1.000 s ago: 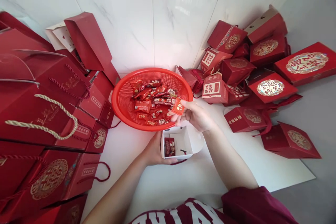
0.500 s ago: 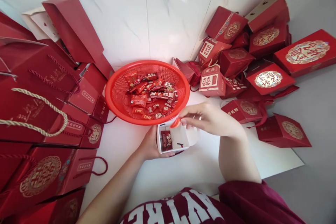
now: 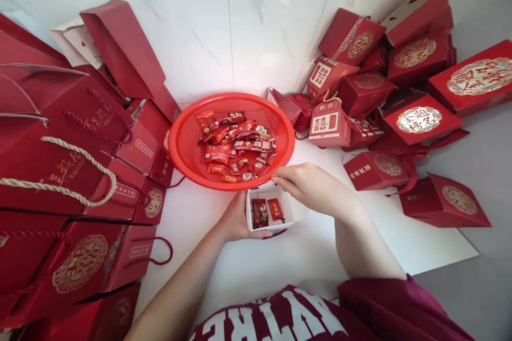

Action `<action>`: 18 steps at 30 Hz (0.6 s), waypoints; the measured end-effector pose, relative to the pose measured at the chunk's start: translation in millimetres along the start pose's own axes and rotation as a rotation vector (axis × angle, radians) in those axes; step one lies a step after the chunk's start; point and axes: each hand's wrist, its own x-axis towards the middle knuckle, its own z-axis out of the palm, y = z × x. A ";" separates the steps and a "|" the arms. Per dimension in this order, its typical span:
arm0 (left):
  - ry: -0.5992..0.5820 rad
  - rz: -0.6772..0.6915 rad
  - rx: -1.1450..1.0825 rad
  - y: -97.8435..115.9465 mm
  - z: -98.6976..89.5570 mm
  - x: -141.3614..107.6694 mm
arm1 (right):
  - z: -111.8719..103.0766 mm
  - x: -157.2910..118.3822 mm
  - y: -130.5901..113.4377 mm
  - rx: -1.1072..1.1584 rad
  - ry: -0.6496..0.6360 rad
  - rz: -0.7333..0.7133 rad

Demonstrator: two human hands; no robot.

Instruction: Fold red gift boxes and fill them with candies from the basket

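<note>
My left hand (image 3: 237,219) is wrapped round the side of a small open box (image 3: 291,217), white inside, and holds it upright on the white table. Inside the box lie a dark red candy packet (image 3: 260,213) and a brighter red candy packet (image 3: 275,209), side by side. Above the box's right edge, my right hand (image 3: 304,184) has its fingertips by the front rim of a red plastic basket (image 3: 182,157). No packet shows in that hand, and its fingers look slightly parted. Wrapped candies (image 3: 218,153) in red and dark wrappers are heaped in the basket.
Red gift bags (image 3: 76,160) with rope handles crowd the left side. Several red gift boxes (image 3: 330,123) are piled to the right, some with gold emblems. A white tiled wall (image 3: 192,26) stands behind the basket on the white table (image 3: 224,266).
The red packet that my right hand held above the box now lies inside it. My right hand has let go and sits near the basket rim. The whole view has shifted slightly.
</note>
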 end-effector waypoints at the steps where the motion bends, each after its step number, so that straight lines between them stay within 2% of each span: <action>1: -0.004 0.008 -0.016 -0.5 0.3 0.2 | -0.8 -1.1 -1.1 0.071 0.022 -0.040; 4: -0.010 0.016 -0.039 0.2 0.5 0.1 | -2.1 0.3 -6.3 0.232 0.139 -0.138; 6: -0.008 0.009 -0.033 1.4 0.1 -0.5 | -3.2 9.7 -8.1 0.249 0.216 -0.152; 7: -0.003 0.004 -0.026 1.7 -0.1 -0.9 | -3.4 18.3 -7.6 0.226 0.214 -0.156; 9: 0.010 -0.004 -0.017 1.2 -0.8 -1.9 | -1.8 42.8 -4.1 0.121 0.065 -0.155; 11: 0.012 -0.009 -0.020 -0.8 -1.6 -2.5 | 4.8 74.2 1.6 -0.016 -0.238 -0.111; 12: 0.006 -0.009 -0.023 -1.9 -2.0 -2.7 | 10.3 90.6 4.4 -0.039 -0.326 -0.087; 15: -0.011 0.006 -0.015 -4.0 -3.4 -2.8 | 32.0 132.4 9.4 -0.068 -0.419 -0.011; 18: -0.020 0.017 0.010 -3.9 -4.8 -2.9 | 50.3 154.5 8.8 -0.022 -0.417 -0.004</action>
